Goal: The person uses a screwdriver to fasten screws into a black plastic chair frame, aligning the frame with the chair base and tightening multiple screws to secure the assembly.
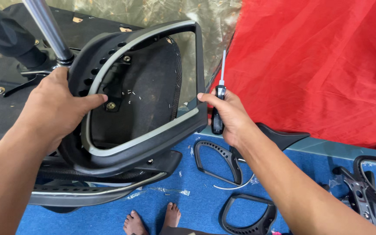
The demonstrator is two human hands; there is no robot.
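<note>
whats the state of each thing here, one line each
left hand: gripping the chair backrest frame at its left edge
right hand: closed on a screwdriver, tip up
chair backrest frame: tilted, held off the floor
gas lift cylinder: attached to the overturned seat base
loose armrests: lying on the blue carpet
red cloth: draped, wrinkled

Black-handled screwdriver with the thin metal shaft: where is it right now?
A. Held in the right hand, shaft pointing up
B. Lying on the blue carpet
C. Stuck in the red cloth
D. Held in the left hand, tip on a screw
A: the right hand grips the black-handled screwdriver beside the black and grey plastic chair-back frame, shaft pointing up, while the left hand grips the frame's other side.
</note>
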